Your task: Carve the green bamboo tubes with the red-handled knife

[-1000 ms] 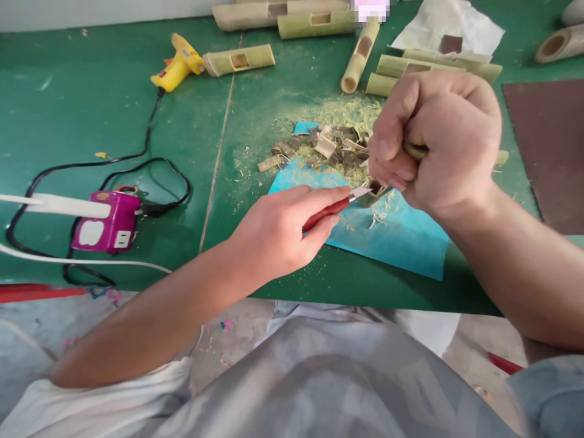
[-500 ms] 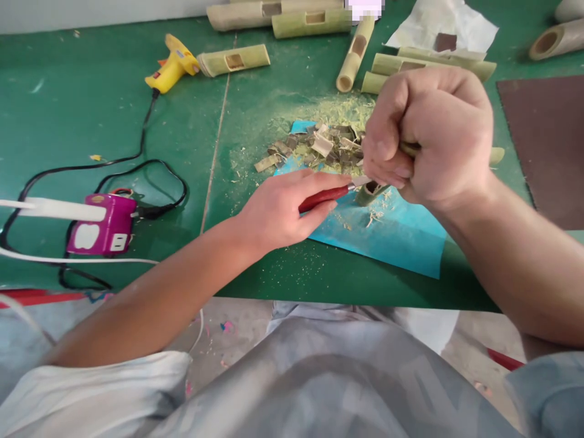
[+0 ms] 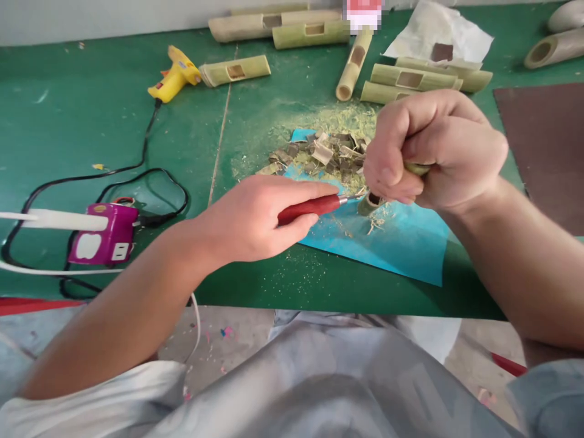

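My left hand (image 3: 255,216) is closed on a red-handled knife (image 3: 310,208), its index finger laid along the handle. The narrow metal blade points right, its tip close to the open end of a bamboo tube (image 3: 366,207); whether they touch I cannot tell. My right hand (image 3: 438,149) makes a fist round the bamboo tube, most of which the fingers hide. Under both hands lies a blue sheet (image 3: 401,243) dusted with shavings. Just beyond it is a heap of bamboo chips (image 3: 323,152).
A yellow glue gun (image 3: 176,76) and a purple power adapter (image 3: 103,234) with cords lie at left. Cut bamboo tubes (image 3: 312,34) line the back of the green table (image 3: 91,131). Crumpled white paper (image 3: 422,30) and a brown sheet (image 3: 542,152) are at right.
My left hand has drawn the knife back to the left and slightly nearer. My right fist keeps its grip on the tube, having turned a little. The whole view has shifted slightly.
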`<state>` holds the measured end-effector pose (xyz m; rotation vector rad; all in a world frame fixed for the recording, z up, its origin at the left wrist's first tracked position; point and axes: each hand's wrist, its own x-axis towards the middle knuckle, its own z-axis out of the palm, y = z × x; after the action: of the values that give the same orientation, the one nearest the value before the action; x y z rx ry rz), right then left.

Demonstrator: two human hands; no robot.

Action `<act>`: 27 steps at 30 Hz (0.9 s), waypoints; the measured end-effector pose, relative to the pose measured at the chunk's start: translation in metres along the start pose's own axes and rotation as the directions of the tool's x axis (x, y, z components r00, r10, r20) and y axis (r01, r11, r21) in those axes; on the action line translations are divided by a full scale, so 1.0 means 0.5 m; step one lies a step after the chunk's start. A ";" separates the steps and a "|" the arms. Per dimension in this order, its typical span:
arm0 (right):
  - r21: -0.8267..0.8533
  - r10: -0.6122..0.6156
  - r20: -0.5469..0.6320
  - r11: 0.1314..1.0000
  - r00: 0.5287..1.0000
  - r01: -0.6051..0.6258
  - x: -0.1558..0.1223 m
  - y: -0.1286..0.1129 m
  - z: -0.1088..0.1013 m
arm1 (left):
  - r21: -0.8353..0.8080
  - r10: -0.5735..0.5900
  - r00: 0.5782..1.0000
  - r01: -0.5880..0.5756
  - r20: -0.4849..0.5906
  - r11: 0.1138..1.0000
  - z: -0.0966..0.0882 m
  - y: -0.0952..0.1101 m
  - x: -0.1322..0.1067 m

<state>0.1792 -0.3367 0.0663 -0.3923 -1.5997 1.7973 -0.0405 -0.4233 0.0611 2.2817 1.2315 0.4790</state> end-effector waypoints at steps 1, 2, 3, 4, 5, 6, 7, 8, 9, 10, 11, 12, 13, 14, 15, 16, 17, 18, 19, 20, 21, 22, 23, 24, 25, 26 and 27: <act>0.005 -0.008 0.001 1.000 1.000 0.008 0.000 0.000 -0.002 | -0.037 0.001 1.000 0.000 0.021 0.999 -0.002 0.001 0.002; -0.006 -0.010 0.006 1.000 1.000 0.010 0.000 0.000 -0.004 | -0.062 0.004 0.999 -0.002 0.031 0.998 -0.003 0.003 0.005; -0.021 -0.024 0.004 0.999 1.000 0.024 0.000 0.000 -0.006 | -0.079 0.007 0.999 -0.004 0.040 0.997 -0.003 0.004 0.008; -0.049 -0.032 0.007 0.998 0.999 0.032 0.001 0.000 -0.008 | -0.090 0.008 0.999 -0.004 0.047 0.996 -0.002 0.007 0.012; -0.072 -0.044 0.008 0.996 0.999 0.045 0.002 0.000 -0.010 | -0.098 0.006 0.999 -0.001 0.051 0.995 0.000 0.010 0.015; -0.085 -0.074 0.001 0.994 0.997 0.074 0.003 0.001 -0.012 | -0.106 0.002 0.998 0.004 0.057 0.994 0.001 0.013 0.018; -0.098 -0.063 0.023 0.993 0.998 0.065 0.004 0.003 -0.014 | -0.114 -0.009 0.998 0.017 0.068 0.993 0.002 0.016 0.021; -0.064 -0.096 0.025 0.993 0.995 0.098 0.004 0.005 -0.016 | -0.123 -0.020 0.997 0.030 0.079 0.992 0.003 0.020 0.023; -0.043 -0.105 0.040 0.993 0.994 0.107 0.005 0.008 -0.018 | -0.127 -0.031 0.996 0.042 0.089 0.991 0.004 0.024 0.024; -0.052 -0.076 0.075 0.995 0.994 0.080 0.006 0.012 -0.019 | -0.118 -0.038 0.995 0.049 0.093 0.992 0.004 0.027 0.025; -0.027 -0.100 0.077 0.994 0.992 0.102 0.006 0.015 -0.019 | -0.093 -0.040 0.995 0.049 0.094 0.994 0.004 0.029 0.025; -0.027 -0.095 0.088 0.995 0.992 0.098 0.006 0.019 -0.019 | -0.054 -0.039 0.995 0.044 0.091 0.998 0.004 0.031 0.025; -0.030 -0.089 0.094 0.995 0.992 0.092 0.007 0.022 -0.018 | -0.004 -0.035 0.996 0.036 0.079 0.999 0.004 0.033 0.025; -0.027 -0.087 0.091 0.996 0.992 0.090 0.007 0.023 -0.017 | 0.049 -0.028 0.998 0.025 0.064 0.998 0.004 0.034 0.024; -0.030 -0.073 0.092 0.997 0.993 0.076 0.007 0.025 -0.015 | 0.095 -0.021 0.998 0.016 0.051 0.995 0.004 0.035 0.024; -0.025 -0.060 0.095 0.998 0.994 0.063 0.008 0.025 -0.013 | 0.129 -0.012 0.999 0.007 0.039 0.992 0.004 0.036 0.024; -0.004 -0.058 0.093 0.998 0.994 0.059 0.009 0.024 -0.011 | 0.154 -0.006 0.999 0.001 0.032 0.988 0.004 0.037 0.024; 0.021 -0.060 0.095 0.998 0.994 0.058 0.010 0.024 -0.009 | 0.172 0.001 1.000 -0.006 0.027 0.985 0.004 0.038 0.025; 0.044 -0.065 0.099 0.997 0.993 0.061 0.012 0.023 -0.007 | 0.186 0.008 1.000 -0.013 0.028 0.982 0.004 0.039 0.026; 0.062 -0.072 0.101 0.996 0.992 0.066 0.013 0.023 -0.006 | 0.200 0.012 0.999 -0.018 0.031 0.980 0.004 0.041 0.027; 0.071 -0.079 0.101 0.995 0.992 0.072 0.014 0.023 -0.005 | 0.213 0.018 0.999 -0.024 0.030 0.977 0.003 0.042 0.029; 0.073 -0.080 0.102 0.995 0.992 0.073 0.015 0.023 -0.004 | 0.226 0.024 0.999 -0.029 0.026 0.974 0.002 0.044 0.030; 0.072 -0.075 0.102 0.995 0.992 0.068 0.015 0.023 -0.003 | 0.235 0.031 0.999 -0.035 0.021 0.971 0.001 0.045 0.032; 0.069 -0.065 0.103 0.996 0.993 0.058 0.015 0.023 -0.003 | 0.239 0.038 0.999 -0.041 0.019 0.970 -0.001 0.047 0.034; 0.071 -0.055 0.099 0.996 0.994 0.048 0.014 0.022 -0.002 | 0.238 0.043 0.999 -0.047 0.019 0.970 -0.003 0.048 0.035; 0.074 -0.050 0.095 0.996 0.994 0.043 0.013 0.022 -0.001 | 0.236 0.049 0.999 -0.053 0.023 0.970 -0.006 0.049 0.037; 0.074 -0.046 0.089 0.996 0.995 0.040 0.013 0.021 -0.001 | 0.233 0.055 0.998 -0.061 0.032 0.971 -0.009 0.050 0.039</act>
<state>0.1719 -0.3323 0.0576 -0.2444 -1.5865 1.8578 -0.0159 -0.4174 0.0802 2.5183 1.2700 0.3393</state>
